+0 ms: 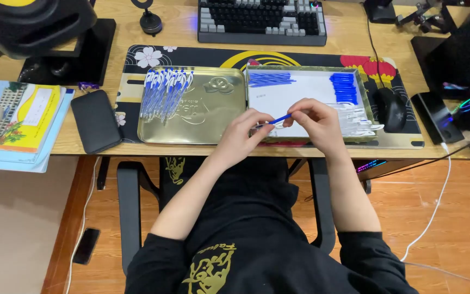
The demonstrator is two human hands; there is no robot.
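I am looking at a thin blue pen refill, held level between both hands just above the front edge of the right-hand gold tray. It is a slim, straight, bright blue stick, and its left end seems to be meeting a pale, clear pen barrel, though that part is too small for me to be sure. The left hand is pinching the barrel end, its fingers closed on it; the right hand is gripping the blue end with its fingertips curled in tight.

I judge the step in hand to be fitting the refill into a barrel, and the next move is calling for keeping the two pieces in line while pushing them together gently.

Outward from there, the tray is holding two batches of blue parts at its back and a pile of clear barrels on its right. The left gold tray is carrying a row of finished pens. Both trays are sitting on a dark patterned mat on the wooden desk, with a mouse just beside.
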